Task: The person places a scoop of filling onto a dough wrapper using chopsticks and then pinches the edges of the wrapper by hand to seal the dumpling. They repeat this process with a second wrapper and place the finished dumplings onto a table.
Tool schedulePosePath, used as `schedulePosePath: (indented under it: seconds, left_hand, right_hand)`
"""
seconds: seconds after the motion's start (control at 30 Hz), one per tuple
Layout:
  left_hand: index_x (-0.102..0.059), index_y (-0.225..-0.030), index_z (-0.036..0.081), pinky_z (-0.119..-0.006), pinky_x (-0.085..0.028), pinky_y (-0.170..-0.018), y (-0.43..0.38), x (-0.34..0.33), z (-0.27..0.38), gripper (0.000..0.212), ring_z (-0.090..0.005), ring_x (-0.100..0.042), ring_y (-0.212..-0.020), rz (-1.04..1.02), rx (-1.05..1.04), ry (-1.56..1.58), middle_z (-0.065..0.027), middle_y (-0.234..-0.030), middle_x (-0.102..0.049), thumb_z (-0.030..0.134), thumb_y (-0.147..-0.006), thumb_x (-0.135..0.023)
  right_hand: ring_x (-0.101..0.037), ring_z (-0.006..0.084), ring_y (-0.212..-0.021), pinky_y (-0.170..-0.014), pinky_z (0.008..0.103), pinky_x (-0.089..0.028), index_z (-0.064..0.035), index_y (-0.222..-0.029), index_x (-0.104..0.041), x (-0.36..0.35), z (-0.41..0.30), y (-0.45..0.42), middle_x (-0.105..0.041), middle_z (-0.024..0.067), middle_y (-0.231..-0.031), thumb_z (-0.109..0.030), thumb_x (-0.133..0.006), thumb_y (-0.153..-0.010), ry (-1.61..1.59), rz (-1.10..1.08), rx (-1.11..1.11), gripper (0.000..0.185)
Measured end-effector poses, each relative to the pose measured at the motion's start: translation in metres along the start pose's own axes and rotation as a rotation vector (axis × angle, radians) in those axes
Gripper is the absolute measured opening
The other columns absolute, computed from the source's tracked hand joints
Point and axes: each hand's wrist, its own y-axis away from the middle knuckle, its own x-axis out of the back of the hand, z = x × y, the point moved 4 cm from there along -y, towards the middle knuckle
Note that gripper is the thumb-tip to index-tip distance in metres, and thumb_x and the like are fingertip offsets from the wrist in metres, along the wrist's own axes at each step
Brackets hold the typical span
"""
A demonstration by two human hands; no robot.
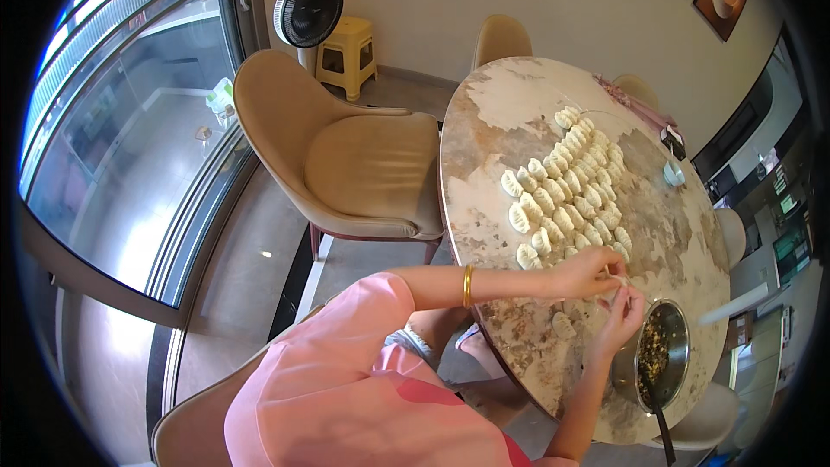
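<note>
My left hand, with a gold bracelet on its wrist, and my right hand meet over the near part of the table. Their fingertips pinch a small pale piece of dough between them, mostly covered by the fingers. Beyond my left hand, several rows of pleated dumplings lie on the stone-patterned round table. A flat pale piece, perhaps dough, rests on the tabletop between my forearms. Beside my right hand stands a steel bowl of chopped filling, a dark utensil handle leaning out over its rim.
A small light-blue bowl, a black box and a pink cloth sit along the table's far edge. A tan armchair stands to one side, with a fan and yellow stool behind it. Glass sliding doors are further off.
</note>
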Motion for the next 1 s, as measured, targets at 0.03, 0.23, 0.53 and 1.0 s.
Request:
schedulePosePath:
  seconds: [0.03,0.23,0.53,1.0]
  left_hand:
    - [-0.062,-0.085,-0.002,-0.032,-0.049,-0.065,-0.005,0.002,0.005,0.018,-0.0227,-0.064,-0.075,-0.039,0.041,-0.011,-0.0137,-0.079,-0.064,0.013,-0.079,-0.068]
    - [-0.065,-0.092,-0.003,-0.029,-0.052,-0.066,-0.005,0.032,-0.018,0.025,-0.0171,-0.065,-0.074,0.063,0.067,0.040,-0.0112,-0.077,-0.063,0.017,-0.077,-0.073]
    - [-0.062,-0.101,-0.006,-0.025,-0.058,-0.062,-0.009,0.019,-0.018,0.021,-0.0128,-0.064,-0.085,-0.050,0.336,0.290,-0.0090,-0.096,-0.064,0.008,-0.086,-0.067]
    - [-0.066,-0.099,-0.003,-0.025,-0.058,-0.060,-0.018,-0.002,-0.012,0.015,-0.0153,-0.065,-0.078,-0.053,-0.013,-0.137,-0.0110,-0.088,-0.064,0.001,-0.084,-0.065]
  right_hand:
    - [-0.057,0.0092,-0.080,-0.062,0.0247,-0.053,-0.0017,-0.097,-0.055,-0.001,-0.009,-0.003,-0.057,0.0035,-0.091,-0.014,-0.049,-0.097,-0.026,0.032,0.014,0.013]
    - [-0.056,0.0118,-0.080,-0.061,0.0301,-0.059,-0.0025,-0.098,-0.051,-0.025,-0.001,-0.022,-0.052,0.0045,-0.091,-0.014,-0.050,-0.096,-0.276,0.076,-0.011,0.012]
    - [-0.057,0.0096,-0.074,-0.064,0.0339,-0.061,-0.0009,-0.095,-0.048,-0.015,0.004,-0.030,-0.055,0.0041,-0.082,-0.012,-0.050,-0.097,-0.384,0.067,-0.013,0.012]
    - [-0.057,0.0093,-0.074,-0.065,0.0314,-0.059,0.0002,-0.094,-0.049,-0.003,0.009,-0.023,-0.057,0.0058,-0.084,-0.010,-0.051,-0.096,-0.375,0.185,-0.086,0.010]
